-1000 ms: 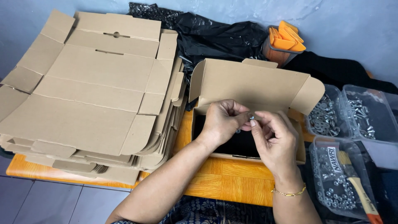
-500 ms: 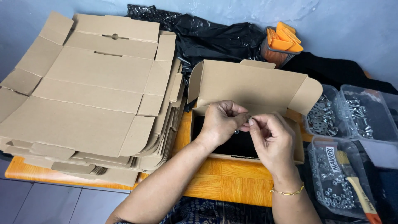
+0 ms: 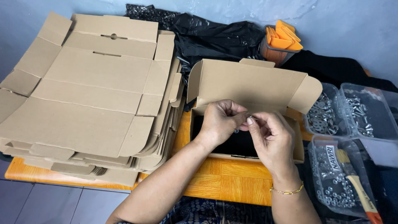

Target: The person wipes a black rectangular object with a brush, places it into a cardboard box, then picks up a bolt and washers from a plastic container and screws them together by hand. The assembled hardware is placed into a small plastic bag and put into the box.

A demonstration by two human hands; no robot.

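Note:
My left hand [image 3: 220, 122] and my right hand [image 3: 270, 139] meet over an open cardboard box [image 3: 248, 85] with a dark inside. Between the fingertips of both hands is a small metal bolt-like piece [image 3: 248, 117]; it is mostly hidden by my fingers. A second small metal bit [image 3: 236, 131] shows under my left hand. My right wrist wears a thin gold bracelet [image 3: 286, 191]. The box lid stands up behind my hands.
A tall stack of flat cardboard blanks [image 3: 87, 91] fills the left of the orange wooden table [image 3: 226, 182]. Clear tubs of washers [image 3: 323, 116], bolts [image 3: 362, 112] and nuts [image 3: 336, 182] sit right, with a brush [image 3: 356, 184]. Black plastic bag [image 3: 215, 35] and orange pieces [image 3: 282, 37] lie behind.
My hands stay together over the box; the fingers have shifted slightly on the small metal piece. Nothing else moved.

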